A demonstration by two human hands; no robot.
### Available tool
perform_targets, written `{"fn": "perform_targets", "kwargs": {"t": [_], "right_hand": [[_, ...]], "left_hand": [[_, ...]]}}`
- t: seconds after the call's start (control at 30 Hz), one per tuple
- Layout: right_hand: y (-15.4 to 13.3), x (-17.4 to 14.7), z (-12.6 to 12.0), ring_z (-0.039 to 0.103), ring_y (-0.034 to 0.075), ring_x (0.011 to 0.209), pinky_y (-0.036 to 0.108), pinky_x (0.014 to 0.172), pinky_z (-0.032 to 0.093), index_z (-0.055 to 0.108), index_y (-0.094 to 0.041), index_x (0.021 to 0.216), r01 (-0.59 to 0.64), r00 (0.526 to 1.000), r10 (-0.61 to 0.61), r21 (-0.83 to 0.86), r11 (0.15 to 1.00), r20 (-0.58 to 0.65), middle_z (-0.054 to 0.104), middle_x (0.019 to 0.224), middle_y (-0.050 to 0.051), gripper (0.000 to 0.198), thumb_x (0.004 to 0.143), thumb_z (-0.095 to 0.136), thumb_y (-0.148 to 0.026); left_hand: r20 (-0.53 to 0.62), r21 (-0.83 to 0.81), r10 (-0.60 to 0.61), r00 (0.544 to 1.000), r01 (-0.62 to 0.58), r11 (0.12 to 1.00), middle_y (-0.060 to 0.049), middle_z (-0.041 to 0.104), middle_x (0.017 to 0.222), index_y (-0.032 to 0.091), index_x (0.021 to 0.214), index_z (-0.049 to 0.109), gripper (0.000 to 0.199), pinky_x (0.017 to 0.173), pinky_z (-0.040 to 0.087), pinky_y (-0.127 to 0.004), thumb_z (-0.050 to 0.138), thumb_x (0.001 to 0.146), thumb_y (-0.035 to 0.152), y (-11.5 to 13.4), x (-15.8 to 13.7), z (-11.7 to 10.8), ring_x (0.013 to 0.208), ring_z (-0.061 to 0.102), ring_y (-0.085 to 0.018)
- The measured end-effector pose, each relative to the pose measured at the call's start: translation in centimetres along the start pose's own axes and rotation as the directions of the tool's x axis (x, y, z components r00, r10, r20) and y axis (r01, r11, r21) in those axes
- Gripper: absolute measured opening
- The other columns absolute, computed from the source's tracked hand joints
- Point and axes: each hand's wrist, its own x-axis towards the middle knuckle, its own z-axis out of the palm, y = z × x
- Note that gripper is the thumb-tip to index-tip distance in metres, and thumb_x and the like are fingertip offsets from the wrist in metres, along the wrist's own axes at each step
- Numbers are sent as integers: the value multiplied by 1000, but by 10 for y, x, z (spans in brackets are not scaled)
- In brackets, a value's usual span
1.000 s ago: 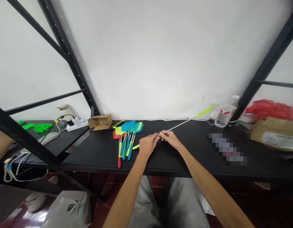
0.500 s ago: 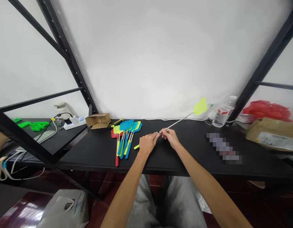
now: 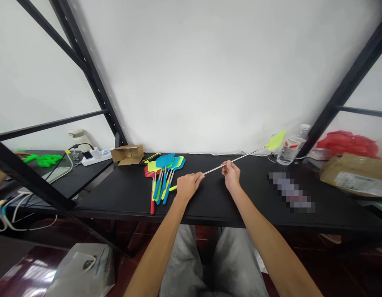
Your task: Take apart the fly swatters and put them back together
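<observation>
A yellow-green fly swatter (image 3: pixel 276 140) with a thin metal rod slants up to the right above the black table. My left hand (image 3: pixel 188 185) is closed round its yellow-green handle, whose end pokes out on the left. Farther along the rod, the fingers of my right hand (image 3: pixel 231 173) pinch the metal. The flat head of the swatter is seen nearly edge-on, in front of a water bottle (image 3: pixel 291 145). Left of my left hand lies a pile of blue, green, yellow and red fly swatters (image 3: pixel 164 161), their handles pointing toward me.
Behind the pile stand an open cardboard box (image 3: pixel 128 155) and a black-yellow item (image 3: pixel 152 157). A larger carton (image 3: pixel 358 175) and red plastic (image 3: pixel 348 144) are at the right. On the left table are a power strip (image 3: pixel 97 156), cables and bright green pieces (image 3: pixel 48 160).
My right hand has moved up and right along the rod, away from my left hand. The exposed rod is longer, and the swatter's head has shifted right and turned.
</observation>
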Motion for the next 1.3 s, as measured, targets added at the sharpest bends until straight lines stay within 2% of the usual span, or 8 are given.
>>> {"fn": "perform_targets", "kwargs": {"t": [0.1,0.23,0.33,0.43,0.5,0.8,1.03,1.3], "right_hand": [[-2,6,-5,48,9,49,24,43,34,61,-19,74,27,997,-25,32,999,-72,65,69,3,47,67,77,-62],[-3,8,-8,51,10,51,24,44,36,61,-20,78,10,1000,-10,22,1000,-27,67,75,4,47,68,75,-64],[-3,3,-5,51,9,51,23,43,34,67,-19,84,-10,991,21,-83,997,134,69,79,4,46,69,76,-62],[-2,-5,-1,53,10,54,23,44,34,72,-18,87,16,928,72,-232,973,365,71,78,5,43,71,78,-57],[-2,-8,0,53,11,55,23,46,35,73,-18,86,18,897,106,-277,961,428,72,78,6,42,71,78,-56],[2,-2,-3,49,11,53,25,45,33,74,-16,78,-17,949,76,-190,982,306,69,69,7,43,70,78,-58],[-1,0,-3,46,8,51,22,43,32,72,-16,75,-36,994,41,-54,998,100,61,63,2,44,64,82,-58],[0,3,-6,50,9,54,21,44,33,73,-17,85,-50,982,58,-50,998,182,65,72,3,45,69,79,-58]], "left_hand": [[2,1,23,1000,-23,1000,-3,74,91,38,114,69,47,66,35,-26,29,100,58,-6,-1,0,85,67,-20],[-19,-1,31,999,-31,1000,-3,73,90,37,114,69,48,66,35,-27,27,101,56,-7,-2,-1,84,66,-19],[-35,2,9,999,-9,1000,-4,72,91,36,117,68,48,66,35,-27,27,101,54,-6,-2,-1,83,66,-19],[-47,-10,-9,999,9,1000,-4,73,97,34,121,66,48,66,36,-27,27,102,54,-5,-2,0,87,66,-19],[-48,-28,-16,999,14,1000,-5,73,103,33,125,65,47,68,37,-27,29,102,53,-5,-1,1,91,66,-20],[-10,-59,-2,1000,1,998,-4,74,99,32,111,70,45,65,34,-26,31,101,54,2,2,3,91,67,-20],[-135,30,66,989,-62,998,-5,73,88,30,109,71,40,70,33,-32,37,101,50,-4,3,5,83,64,-20],[-313,26,19,950,-11,1000,-6,73,90,27,104,73,26,77,35,-35,50,98,38,-18,2,6,85,62,-22]]}}
